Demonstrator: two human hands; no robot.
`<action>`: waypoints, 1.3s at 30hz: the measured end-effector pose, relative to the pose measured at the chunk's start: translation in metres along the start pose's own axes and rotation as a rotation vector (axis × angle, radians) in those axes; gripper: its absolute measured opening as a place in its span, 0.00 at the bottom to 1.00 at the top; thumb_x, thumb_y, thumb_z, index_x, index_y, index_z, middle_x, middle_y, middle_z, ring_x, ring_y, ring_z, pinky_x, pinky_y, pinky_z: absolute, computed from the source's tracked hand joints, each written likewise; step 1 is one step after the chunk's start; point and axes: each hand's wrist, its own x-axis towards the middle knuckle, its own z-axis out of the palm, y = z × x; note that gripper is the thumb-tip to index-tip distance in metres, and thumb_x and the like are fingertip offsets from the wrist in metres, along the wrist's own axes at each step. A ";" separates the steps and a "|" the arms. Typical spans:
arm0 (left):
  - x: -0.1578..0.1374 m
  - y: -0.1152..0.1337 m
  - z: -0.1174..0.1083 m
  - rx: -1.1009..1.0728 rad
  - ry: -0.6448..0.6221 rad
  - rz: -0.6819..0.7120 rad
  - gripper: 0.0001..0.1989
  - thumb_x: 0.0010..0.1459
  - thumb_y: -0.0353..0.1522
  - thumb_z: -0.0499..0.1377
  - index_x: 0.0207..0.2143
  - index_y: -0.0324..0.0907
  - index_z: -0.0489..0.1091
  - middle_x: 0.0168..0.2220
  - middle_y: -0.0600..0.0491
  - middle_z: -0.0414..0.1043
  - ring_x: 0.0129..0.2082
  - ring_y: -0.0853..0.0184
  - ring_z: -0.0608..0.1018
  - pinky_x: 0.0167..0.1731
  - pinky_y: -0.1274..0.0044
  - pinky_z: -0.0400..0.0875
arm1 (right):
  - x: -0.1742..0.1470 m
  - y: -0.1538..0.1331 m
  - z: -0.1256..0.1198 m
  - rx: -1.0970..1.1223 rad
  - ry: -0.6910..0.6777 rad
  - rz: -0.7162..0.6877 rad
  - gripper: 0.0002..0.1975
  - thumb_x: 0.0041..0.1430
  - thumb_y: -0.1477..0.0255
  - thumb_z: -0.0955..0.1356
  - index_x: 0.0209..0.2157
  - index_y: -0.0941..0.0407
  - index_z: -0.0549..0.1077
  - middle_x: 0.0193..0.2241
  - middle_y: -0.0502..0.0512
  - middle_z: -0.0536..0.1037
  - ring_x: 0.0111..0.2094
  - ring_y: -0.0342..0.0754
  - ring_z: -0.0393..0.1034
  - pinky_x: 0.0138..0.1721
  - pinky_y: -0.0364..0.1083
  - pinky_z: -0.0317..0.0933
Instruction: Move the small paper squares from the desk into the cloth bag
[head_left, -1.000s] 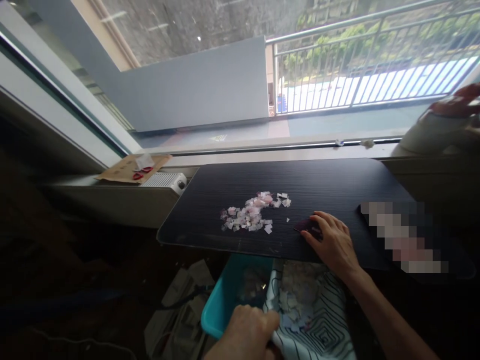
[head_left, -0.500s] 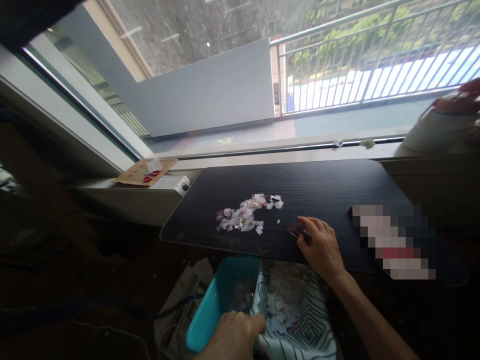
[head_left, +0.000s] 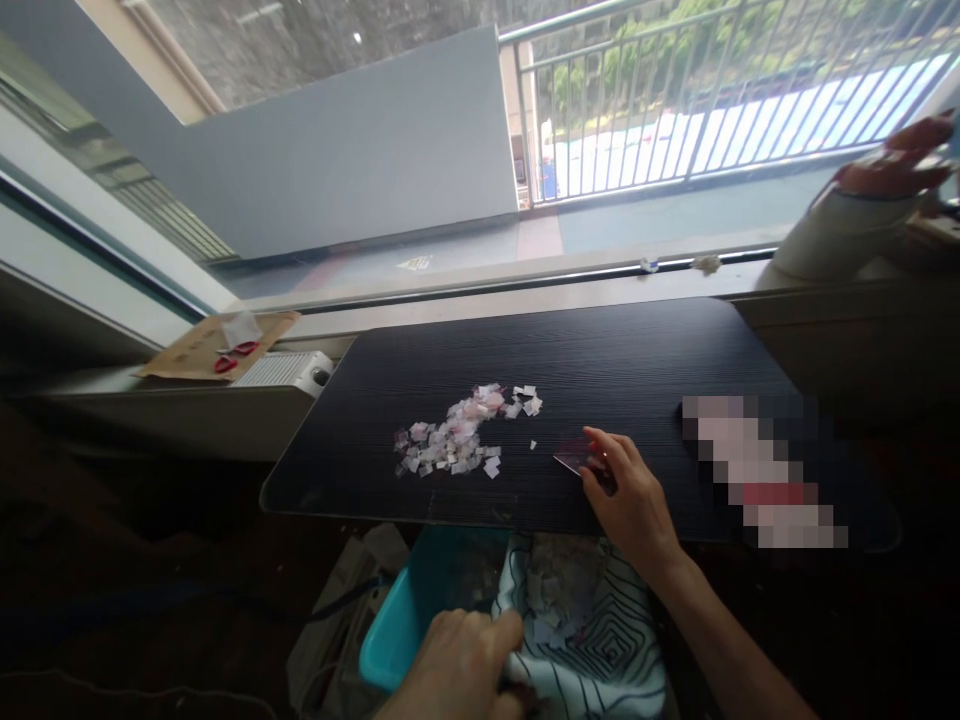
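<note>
My right hand [head_left: 630, 500] is over the dark table, its thumb and fingers closed on a thin see-through plastic sheet [head_left: 571, 456] with a reddish tint. Left of it lies a loose heap of small white and pinkish scraps [head_left: 457, 430], with one lone scrap [head_left: 533, 445] in between. Lower down, my left hand [head_left: 461, 665] is curled at the near side of a turquoise tub [head_left: 386, 640] and a pale cloth bag with dark line patterns [head_left: 622, 640]. What its fingers hold is hidden. The bag contains many scraps.
The black table [head_left: 600, 350] stands against a window ledge. Red-handled scissors [head_left: 229, 357] lie on a brown envelope [head_left: 172, 355] at left, beside a white box [head_left: 289, 372]. A blurred-out item [head_left: 765, 480] lies at right. Another person's hand [head_left: 896, 165] shows at upper right.
The view has shifted, so the table and scraps sit further left. More of the plastic sheet shows beyond my right fingers. My left hand stays by the tub and bag.
</note>
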 end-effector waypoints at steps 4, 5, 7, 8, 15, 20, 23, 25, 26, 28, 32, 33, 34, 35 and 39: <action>0.006 0.001 0.001 0.019 -0.016 0.017 0.09 0.53 0.36 0.56 0.36 0.44 0.68 0.40 0.48 0.76 0.43 0.52 0.75 0.41 0.68 0.64 | 0.002 -0.005 -0.004 -0.165 0.022 -0.070 0.21 0.59 0.75 0.62 0.54 0.55 0.64 0.50 0.62 0.71 0.51 0.56 0.66 0.50 0.57 0.62; 0.007 0.001 0.002 0.027 -0.020 0.017 0.09 0.52 0.36 0.56 0.36 0.44 0.67 0.39 0.48 0.76 0.43 0.52 0.75 0.41 0.68 0.64 | 0.004 -0.004 -0.009 -0.199 0.029 -0.091 0.21 0.59 0.75 0.62 0.55 0.55 0.64 0.51 0.63 0.71 0.53 0.56 0.64 0.51 0.57 0.61; 0.009 0.000 0.002 0.041 -0.029 0.021 0.09 0.52 0.35 0.56 0.36 0.44 0.67 0.39 0.48 0.76 0.43 0.52 0.75 0.40 0.68 0.64 | 0.011 0.003 -0.025 -0.255 0.062 -0.119 0.20 0.60 0.75 0.62 0.55 0.55 0.64 0.51 0.62 0.72 0.54 0.56 0.63 0.53 0.56 0.60; 0.010 -0.001 0.003 0.045 -0.034 0.025 0.09 0.52 0.35 0.56 0.37 0.44 0.67 0.40 0.48 0.76 0.43 0.52 0.75 0.40 0.68 0.64 | 0.016 0.009 -0.036 -0.287 0.097 -0.118 0.19 0.61 0.76 0.60 0.54 0.55 0.65 0.49 0.61 0.74 0.54 0.55 0.64 0.54 0.56 0.59; 0.018 -0.006 -0.001 0.054 -0.063 0.018 0.11 0.51 0.35 0.57 0.39 0.45 0.68 0.41 0.49 0.75 0.42 0.53 0.75 0.41 0.68 0.64 | 0.046 0.062 -0.086 -0.511 0.186 0.062 0.21 0.57 0.79 0.58 0.49 0.54 0.71 0.43 0.59 0.79 0.55 0.58 0.64 0.53 0.61 0.57; 0.022 -0.005 -0.003 0.037 -0.109 0.012 0.11 0.50 0.34 0.58 0.38 0.46 0.68 0.41 0.50 0.76 0.43 0.53 0.75 0.40 0.70 0.64 | 0.039 0.062 -0.090 -0.503 0.155 0.078 0.18 0.57 0.79 0.58 0.42 0.54 0.74 0.42 0.57 0.79 0.50 0.54 0.70 0.52 0.57 0.59; 0.022 -0.007 -0.002 0.049 -0.099 0.017 0.10 0.50 0.34 0.57 0.38 0.45 0.67 0.41 0.49 0.76 0.43 0.53 0.76 0.39 0.70 0.64 | 0.030 0.057 -0.101 -0.484 0.165 0.071 0.15 0.57 0.78 0.59 0.40 0.53 0.74 0.38 0.55 0.80 0.46 0.54 0.72 0.50 0.56 0.61; 0.022 -0.007 -0.002 0.051 -0.093 0.019 0.10 0.51 0.35 0.57 0.38 0.46 0.67 0.41 0.50 0.76 0.43 0.54 0.76 0.39 0.71 0.63 | 0.020 0.054 -0.111 -0.476 0.196 0.071 0.14 0.57 0.76 0.60 0.39 0.53 0.74 0.38 0.57 0.79 0.44 0.55 0.72 0.49 0.57 0.62; 0.022 -0.008 -0.002 0.050 -0.092 0.019 0.10 0.51 0.35 0.57 0.37 0.46 0.67 0.41 0.50 0.76 0.43 0.54 0.76 0.39 0.71 0.63 | 0.014 0.053 -0.117 -0.478 0.213 0.078 0.13 0.57 0.75 0.60 0.39 0.54 0.74 0.39 0.58 0.79 0.44 0.56 0.72 0.49 0.58 0.62; 0.023 -0.008 -0.002 0.049 -0.092 0.016 0.10 0.51 0.36 0.58 0.37 0.46 0.68 0.41 0.50 0.76 0.43 0.54 0.75 0.40 0.71 0.63 | -0.002 0.052 -0.126 -0.491 0.229 0.101 0.12 0.57 0.73 0.60 0.36 0.54 0.74 0.41 0.61 0.77 0.45 0.58 0.72 0.49 0.60 0.62; 0.023 -0.008 -0.003 0.028 -0.096 0.023 0.09 0.50 0.34 0.58 0.37 0.46 0.68 0.41 0.50 0.76 0.44 0.53 0.75 0.39 0.71 0.63 | -0.036 0.052 -0.135 -0.520 0.221 0.164 0.10 0.57 0.71 0.61 0.33 0.53 0.74 0.42 0.60 0.76 0.44 0.59 0.71 0.50 0.62 0.61; 0.022 -0.008 -0.003 0.025 -0.096 0.028 0.09 0.50 0.34 0.58 0.37 0.46 0.68 0.41 0.50 0.76 0.43 0.54 0.75 0.40 0.71 0.63 | -0.040 0.054 -0.134 -0.524 0.224 0.168 0.10 0.57 0.71 0.61 0.33 0.52 0.74 0.41 0.60 0.77 0.43 0.58 0.71 0.49 0.62 0.62; 0.021 -0.008 -0.003 0.026 -0.093 0.031 0.09 0.50 0.34 0.58 0.37 0.46 0.68 0.41 0.50 0.76 0.43 0.54 0.75 0.40 0.70 0.63 | -0.041 0.056 -0.133 -0.523 0.226 0.163 0.10 0.57 0.71 0.61 0.33 0.53 0.74 0.40 0.59 0.77 0.42 0.58 0.72 0.49 0.61 0.62; 0.020 -0.007 -0.003 0.029 -0.088 0.033 0.09 0.51 0.34 0.58 0.37 0.46 0.68 0.41 0.50 0.76 0.43 0.54 0.75 0.40 0.70 0.63 | -0.039 0.058 -0.130 -0.515 0.229 0.146 0.10 0.57 0.72 0.61 0.33 0.53 0.74 0.39 0.59 0.77 0.42 0.57 0.72 0.48 0.60 0.63; 0.014 -0.006 -0.002 0.046 -0.033 0.056 0.09 0.52 0.35 0.57 0.37 0.45 0.68 0.41 0.50 0.75 0.43 0.54 0.75 0.41 0.69 0.62 | -0.005 0.058 -0.118 -0.472 0.228 0.025 0.13 0.59 0.76 0.59 0.38 0.55 0.73 0.40 0.59 0.78 0.47 0.55 0.71 0.51 0.57 0.63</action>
